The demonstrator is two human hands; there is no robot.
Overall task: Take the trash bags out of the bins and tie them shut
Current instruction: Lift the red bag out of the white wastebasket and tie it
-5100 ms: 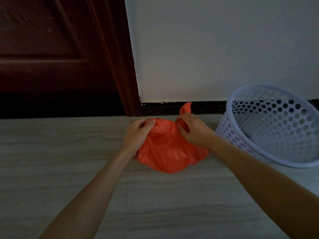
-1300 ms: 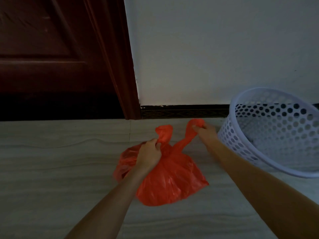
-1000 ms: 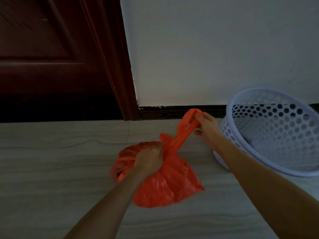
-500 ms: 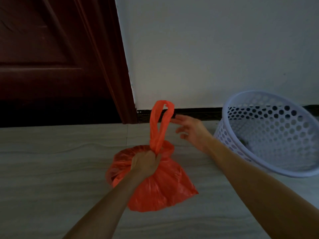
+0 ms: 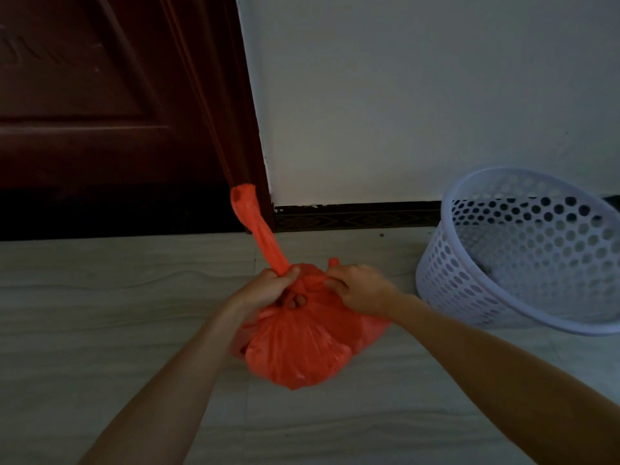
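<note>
An orange trash bag (image 5: pixel 302 347) sits bunched on the pale tiled floor at the centre of the head view. My left hand (image 5: pixel 265 288) grips the base of one long handle loop, which stretches up and away toward the door frame. My right hand (image 5: pixel 359 288) pinches the other twisted strand at the bag's neck, close beside the left hand. The two strands cross between my hands. A white perforated bin (image 5: pixel 523 253) leans at the right, with no bag in it.
A dark brown door (image 5: pixel 100 112) and its frame fill the upper left. A white wall (image 5: pixel 402 95) with a dark skirting strip runs behind the bag. Bare floor tiles spread to the left and in front.
My right hand, open beside the raised loop half a second ago, has come down and taken hold of the bag's neck. The long loop now leans away to the left.
</note>
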